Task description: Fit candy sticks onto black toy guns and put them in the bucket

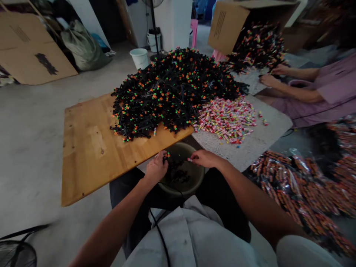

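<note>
"What's in hand?"
"Left hand [156, 168]: fingers closed on a black piece [167, 156] with an orange-and-green tip. Right hand [206, 158]: thumb and finger pinching a pink-and-white tube [190, 160], the two parts apart."
"Anything done?"
"Dark pieces [178, 174] lie in the basin [196, 178] below; whether finished, I can't tell."
"And left?"
"Plenty, I'd judge: pink tubes [228, 118] heaped on the speckled tabletop [263, 139], black pieces [172, 89] piled high beyond."

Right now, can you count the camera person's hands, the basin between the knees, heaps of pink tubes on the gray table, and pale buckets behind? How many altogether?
Hands: 2, left hand and right hand
Basin: 1
Heap of pink tubes: 1
Pale buckets: 2, near bucket and far bucket
Total: 6
</note>
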Demonstrator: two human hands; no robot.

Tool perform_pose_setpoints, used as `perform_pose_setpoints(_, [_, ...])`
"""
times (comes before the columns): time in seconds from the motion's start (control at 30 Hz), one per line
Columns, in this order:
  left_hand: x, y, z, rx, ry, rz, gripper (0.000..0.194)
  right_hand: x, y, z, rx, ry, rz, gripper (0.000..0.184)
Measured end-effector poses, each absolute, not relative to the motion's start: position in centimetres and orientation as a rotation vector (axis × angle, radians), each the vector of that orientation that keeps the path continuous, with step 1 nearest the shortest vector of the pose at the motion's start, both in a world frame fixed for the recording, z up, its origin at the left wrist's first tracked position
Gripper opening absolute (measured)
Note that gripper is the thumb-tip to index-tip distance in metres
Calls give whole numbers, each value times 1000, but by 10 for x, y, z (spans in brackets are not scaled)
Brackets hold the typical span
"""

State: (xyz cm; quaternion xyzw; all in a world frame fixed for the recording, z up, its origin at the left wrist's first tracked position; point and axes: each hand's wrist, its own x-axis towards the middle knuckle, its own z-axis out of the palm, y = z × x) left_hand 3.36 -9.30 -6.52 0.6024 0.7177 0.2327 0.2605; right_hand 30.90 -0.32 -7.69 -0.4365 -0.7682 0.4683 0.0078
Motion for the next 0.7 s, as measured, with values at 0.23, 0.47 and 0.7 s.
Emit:
perform_pose_setpoints(0.23, [25,-93,-65,1642,2027,625,30,304,-2,-78,-1472,-2561,1433,16])
perform_pose_setpoints(0.47, [24,-89,-63,916,1454,972,39,307,9,-56,-1636,-2211,976,26])
perform_pose_setpoints(0.7, [42,-83,-40,577,1156,1113,41,323,86,-22,-2177,-1906,268,37])
